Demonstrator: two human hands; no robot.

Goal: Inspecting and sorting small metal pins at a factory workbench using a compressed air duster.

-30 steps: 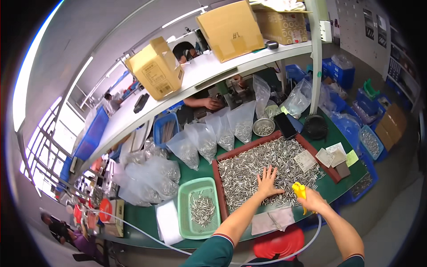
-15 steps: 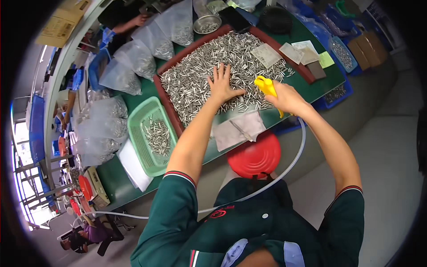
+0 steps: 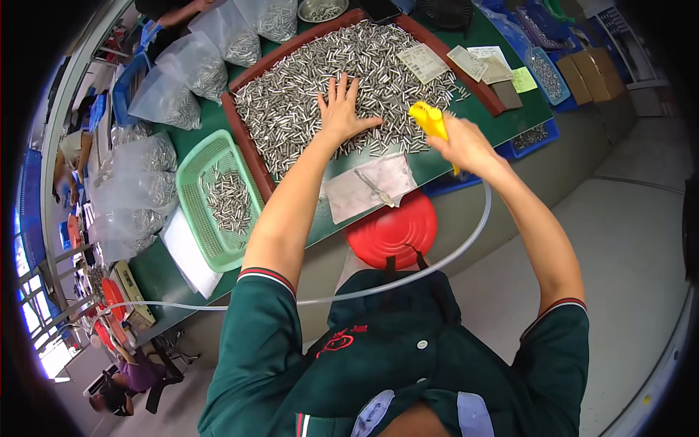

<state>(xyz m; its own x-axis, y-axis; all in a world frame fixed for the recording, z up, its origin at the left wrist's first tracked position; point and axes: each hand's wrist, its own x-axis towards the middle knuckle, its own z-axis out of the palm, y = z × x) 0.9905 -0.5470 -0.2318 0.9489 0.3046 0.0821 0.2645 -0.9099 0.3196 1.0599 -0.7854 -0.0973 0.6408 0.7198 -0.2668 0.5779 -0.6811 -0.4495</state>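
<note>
Metal pins (image 3: pixel 306 95), small and silver, filled a long brown tray (image 3: pixel 234 124) on the green table (image 3: pixel 156 269), and they lay directly under the left hand (image 3: pixel 341 109). This hand was open and flat, with the fingers spread, and its palm pressed down on the pile near the front edge of the tray. The right hand (image 3: pixel 462 146) was closed around a yellow air nozzle (image 3: pixel 429 120). The tip of the nozzle pointed toward the pins just to the right of the left hand, and the two hands were near each other but not touching. A clear hose (image 3: pixel 408 273) ran from under the right hand down and across the body of the person, then away to the left.

Between the two forearms, just below the left hand, a clear plastic sheet (image 3: pixel 368 186) lay on the edge of the table. Below it, close to the chest of the person, stood a red round stool (image 3: pixel 393 229). To the left of the left forearm sat a green basket (image 3: pixel 193 218) with a smaller heap of the same pins inside. Farther to the left and above, several plastic bags (image 3: pixel 178 109) with pins were lying. Beyond the right hand, some paper cards (image 3: pixel 466 62) rested on the right end of the tray, and a blue bin (image 3: pixel 550 73) with small parts stood farther right.
</note>
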